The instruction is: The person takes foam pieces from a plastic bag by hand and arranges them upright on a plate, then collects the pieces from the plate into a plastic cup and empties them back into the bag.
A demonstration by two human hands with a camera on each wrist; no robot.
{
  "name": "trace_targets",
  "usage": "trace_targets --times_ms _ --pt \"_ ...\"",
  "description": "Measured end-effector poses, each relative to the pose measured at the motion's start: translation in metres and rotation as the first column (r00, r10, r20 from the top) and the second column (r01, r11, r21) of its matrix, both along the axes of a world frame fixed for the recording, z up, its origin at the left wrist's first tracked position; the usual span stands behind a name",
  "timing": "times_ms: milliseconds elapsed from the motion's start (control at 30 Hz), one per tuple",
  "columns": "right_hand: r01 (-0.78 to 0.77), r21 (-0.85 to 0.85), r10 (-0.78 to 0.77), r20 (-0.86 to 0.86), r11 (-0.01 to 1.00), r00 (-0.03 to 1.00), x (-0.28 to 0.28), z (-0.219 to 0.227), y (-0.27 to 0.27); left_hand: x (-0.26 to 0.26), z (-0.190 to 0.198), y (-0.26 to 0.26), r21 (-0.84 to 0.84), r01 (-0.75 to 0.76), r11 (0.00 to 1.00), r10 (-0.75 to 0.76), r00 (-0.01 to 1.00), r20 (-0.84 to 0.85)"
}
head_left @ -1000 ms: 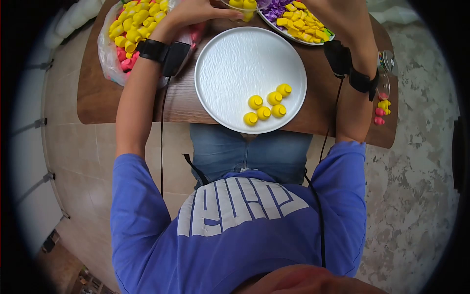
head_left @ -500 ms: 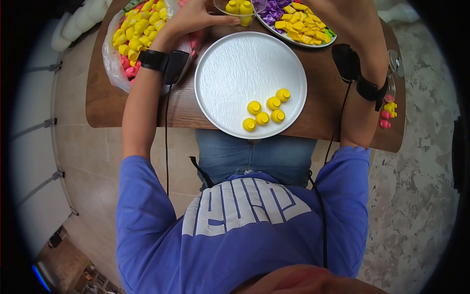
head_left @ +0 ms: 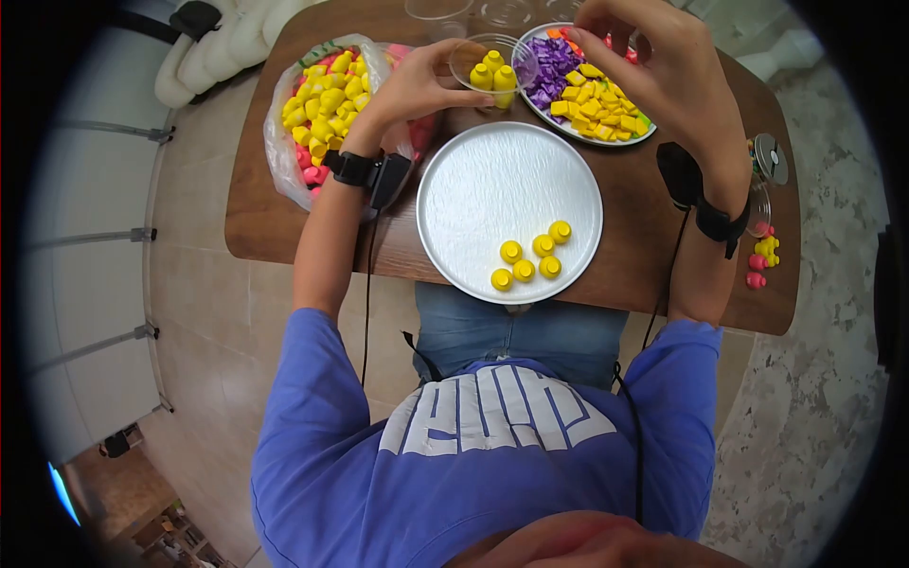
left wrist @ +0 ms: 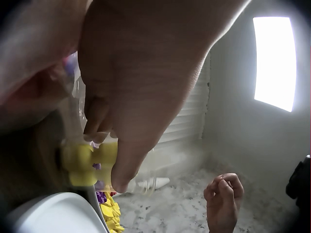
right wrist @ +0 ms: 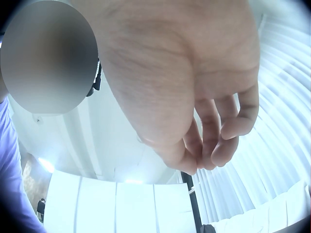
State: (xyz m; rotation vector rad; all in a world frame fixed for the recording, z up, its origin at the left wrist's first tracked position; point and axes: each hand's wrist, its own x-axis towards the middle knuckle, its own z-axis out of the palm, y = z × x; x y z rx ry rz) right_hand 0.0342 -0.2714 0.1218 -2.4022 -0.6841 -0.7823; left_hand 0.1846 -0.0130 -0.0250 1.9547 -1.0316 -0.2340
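Note:
The left hand [head_left: 426, 85] grips a clear plastic cup [head_left: 462, 68] with several yellow bottle-shaped pieces [head_left: 505, 81] inside, above the far edge of the round white tray [head_left: 492, 180]. In the left wrist view, this hand's thumb and fingers [left wrist: 133, 87] lie around the cup. The right hand [head_left: 668, 71] is raised over the oval plate [head_left: 636, 143] of purple and yellow pieces. In the right wrist view, its fingers [right wrist: 194, 97] are curled with the thumb near their tips, and no object shows between them. Several yellow pieces [head_left: 524, 271] lie on the tray's near side.
A plastic bag [head_left: 289, 180] of yellow and pink pieces stands left on the brown table [head_left: 256, 227]. Other clear cups [head_left: 440, 11] stand at the back. At the right edge are a clear container [head_left: 759, 210], a round lid [head_left: 772, 159] and small pink and yellow pieces [head_left: 757, 262].
The head view has shifted, so the table and both hands appear lower and farther right. More of the cup, the oval plate and the right hand shows. The left hand still grips the cup.

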Motion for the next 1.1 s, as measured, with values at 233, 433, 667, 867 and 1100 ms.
trace_targets --times_ms 233,433,667,867,1100 --pt "0.057 -0.07 -0.061 -0.06 0.996 0.996 -0.007 -0.001 -0.01 -0.005 0.027 0.003 -0.039 -0.08 0.996 0.084 0.987 0.136" --pt "0.007 -0.058 -0.011 -0.065 0.998 0.998 -0.009 0.002 -0.003 -0.019 0.068 0.043 -0.138 -0.115 0.984 0.122 0.991 0.047" --pt "-0.113 -0.031 0.11 -0.102 0.993 0.989 -0.006 -0.015 0.003 -0.03 0.093 0.141 -0.042 -0.357 0.933 0.357 0.934 -0.013" --pt "-0.131 -0.051 0.123 -0.141 0.99 0.982 -0.005 -0.02 0.009 -0.038 0.084 0.203 0.114 -0.592 0.798 0.535 0.782 0.319" --pt "-0.135 -0.086 0.123 -0.134 0.987 0.983 -0.003 -0.027 0.008 -0.038 0.072 0.21 0.26 -0.674 0.691 0.387 0.649 0.655"
